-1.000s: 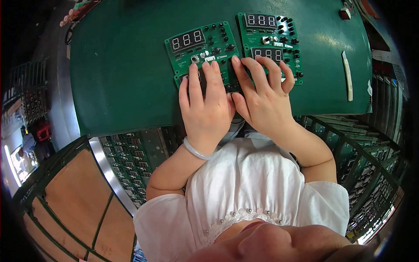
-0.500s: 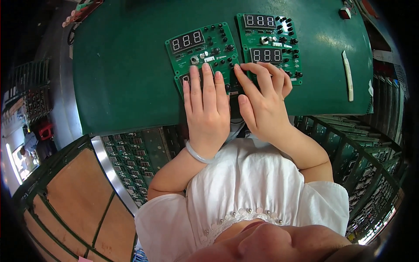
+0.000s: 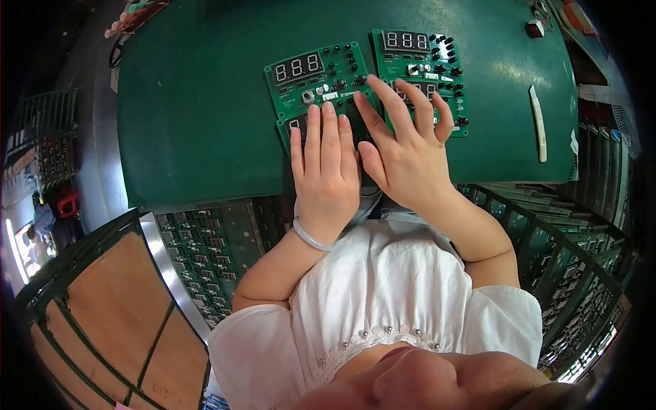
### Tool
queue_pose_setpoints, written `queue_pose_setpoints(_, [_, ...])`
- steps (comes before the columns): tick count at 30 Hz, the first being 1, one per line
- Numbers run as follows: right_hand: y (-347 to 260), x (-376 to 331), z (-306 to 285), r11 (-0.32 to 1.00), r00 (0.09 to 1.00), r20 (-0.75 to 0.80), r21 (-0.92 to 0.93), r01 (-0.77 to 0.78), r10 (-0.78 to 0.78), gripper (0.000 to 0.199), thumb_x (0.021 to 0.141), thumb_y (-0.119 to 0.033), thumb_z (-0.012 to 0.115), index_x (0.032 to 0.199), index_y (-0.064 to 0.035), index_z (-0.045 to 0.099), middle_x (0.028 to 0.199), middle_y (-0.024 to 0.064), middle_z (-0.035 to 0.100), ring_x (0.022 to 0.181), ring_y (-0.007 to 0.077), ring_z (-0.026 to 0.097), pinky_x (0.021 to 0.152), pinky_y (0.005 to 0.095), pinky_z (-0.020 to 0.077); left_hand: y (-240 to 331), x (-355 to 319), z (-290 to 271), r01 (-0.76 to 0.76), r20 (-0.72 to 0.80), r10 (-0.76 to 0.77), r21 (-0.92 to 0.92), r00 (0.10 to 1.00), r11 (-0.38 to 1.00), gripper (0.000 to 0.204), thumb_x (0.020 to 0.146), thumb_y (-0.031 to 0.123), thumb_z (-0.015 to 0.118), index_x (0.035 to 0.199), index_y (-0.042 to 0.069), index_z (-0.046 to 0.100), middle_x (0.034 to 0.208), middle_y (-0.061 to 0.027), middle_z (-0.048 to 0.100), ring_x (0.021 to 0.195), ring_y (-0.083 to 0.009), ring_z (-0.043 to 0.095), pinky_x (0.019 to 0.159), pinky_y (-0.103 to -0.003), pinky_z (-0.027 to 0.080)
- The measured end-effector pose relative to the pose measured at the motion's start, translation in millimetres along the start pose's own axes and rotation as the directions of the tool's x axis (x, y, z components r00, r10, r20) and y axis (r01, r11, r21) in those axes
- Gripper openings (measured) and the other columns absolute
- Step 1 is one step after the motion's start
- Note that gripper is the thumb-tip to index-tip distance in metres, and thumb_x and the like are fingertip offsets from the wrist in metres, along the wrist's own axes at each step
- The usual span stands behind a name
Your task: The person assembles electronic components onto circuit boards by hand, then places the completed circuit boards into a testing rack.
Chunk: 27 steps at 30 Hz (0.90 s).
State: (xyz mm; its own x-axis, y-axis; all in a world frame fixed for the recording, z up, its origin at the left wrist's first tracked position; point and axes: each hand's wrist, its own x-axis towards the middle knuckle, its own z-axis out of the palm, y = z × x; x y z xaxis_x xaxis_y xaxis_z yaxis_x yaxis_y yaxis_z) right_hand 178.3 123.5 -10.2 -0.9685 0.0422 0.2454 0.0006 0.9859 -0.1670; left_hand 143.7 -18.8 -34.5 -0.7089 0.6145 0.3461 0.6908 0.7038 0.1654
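My left hand [image 3: 326, 171] lies flat on the near half of a green circuit board panel [image 3: 292, 100], its fingers stretched out and covering most of the near display. The panel's far half shows a three-digit display, black buttons and a white-shafted knob. My right hand [image 3: 410, 160] has its fingers spread and holds nothing. Its index finger reaches over the right edge of that panel, while the other fingers hang over a second, similar circuit board panel [image 3: 394, 70] on the right. Whether those fingertips touch it I cannot tell.
Both panels rest on a green mat-covered table [image 3: 198, 116]. A pale, pointed strip-like tool [image 3: 538, 126] lies to the right, and a small red-and-white object [image 3: 535, 29] beyond it. Racks of circuit boards [image 3: 198, 256] stand below the table's near edge, with another rack [image 3: 567, 253] at right.
My right hand has lifted its fingers and spread them wider, index and thumb moving left. The left hand keeps its place on the panel. The whole view has shifted slightly.
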Motion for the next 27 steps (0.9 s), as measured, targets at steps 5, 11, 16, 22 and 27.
queue_pose_setpoints(5, [-5.3, 5.1, -1.1, 0.997, 1.0, 0.0, 0.066, 0.029, -0.029, 0.05, 0.091, -0.037, 0.049, 0.133, -0.0108, 0.058, 0.149, 0.0049, 0.04, 0.134, 0.0272, 0.035, 0.112, 0.0488, 0.0096, -3.0, -0.9, 6.1, 0.014, -0.067, -0.017, -0.051, 0.998, 0.999, 0.041, 0.093, 0.012, 0.049, 0.13, -0.004, 0.054, 0.143, -0.0178, 0.047, 0.136, -0.0343, 0.041, 0.111, -0.051, 0.03])
queue_pose_setpoints(11, [-0.8, 32.9, -4.3, 0.998, 0.994, -0.084, -0.005, -0.063, 0.063, 0.052, 0.092, -0.037, 0.053, 0.137, -0.0101, 0.053, 0.146, 0.0079, 0.043, 0.132, 0.0313, 0.036, 0.111, 0.0497, 0.0124, -11.4, -5.8, 13.6, -0.048, -0.134, 0.034, -0.102, 0.99, 0.994, 0.041, 0.091, 0.017, 0.053, 0.129, 0.001, 0.056, 0.143, -0.0145, 0.046, 0.135, -0.0329, 0.042, 0.111, -0.052, 0.03])
queue_pose_setpoints(16, [4.7, 48.1, 8.6, 0.984, 0.99, -0.126, -0.16, -0.077, 0.057, 0.056, 0.094, -0.046, 0.05, 0.135, -0.0079, 0.054, 0.142, 0.0108, 0.044, 0.128, 0.0326, 0.038, 0.11, 0.051, 0.0149, -7.8, -2.6, 1.9, -0.007, -0.145, -0.024, -0.214, 0.989, 0.977, 0.043, 0.089, 0.014, 0.054, 0.13, 0.001, 0.055, 0.139, -0.0129, 0.049, 0.133, -0.0317, 0.045, 0.112, -0.053, 0.026])
queue_pose_setpoints(22, [0.0, 55.0, 9.9, 0.973, 0.996, -0.059, -0.22, -0.075, 0.064, 0.054, 0.096, -0.045, 0.046, 0.136, -0.0083, 0.052, 0.142, 0.0079, 0.044, 0.131, 0.0311, 0.036, 0.111, 0.0501, 0.0142, -32.6, 35.8, -25.6, 0.038, -0.194, -0.055, -0.09, 0.979, 0.995, 0.043, 0.087, 0.011, 0.055, 0.128, 0.0, 0.055, 0.136, -0.0146, 0.051, 0.128, -0.0304, 0.048, 0.111, -0.053, 0.026])
queue_pose_setpoints(27, [2.0, 58.4, 13.4, 0.963, 0.995, -0.095, -0.266, -0.047, 0.022, 0.057, 0.092, -0.047, 0.052, 0.128, -0.004, 0.058, 0.131, 0.0078, 0.049, 0.128, 0.0295, 0.038, 0.112, 0.0512, 0.0152, -45.9, 72.7, -18.4, -0.046, -0.064, 0.04, -0.1, 0.997, 0.994, 0.042, 0.085, 0.013, 0.057, 0.124, -0.001, 0.057, 0.132, -0.0137, 0.053, 0.126, -0.0298, 0.047, 0.109, -0.053, 0.031])
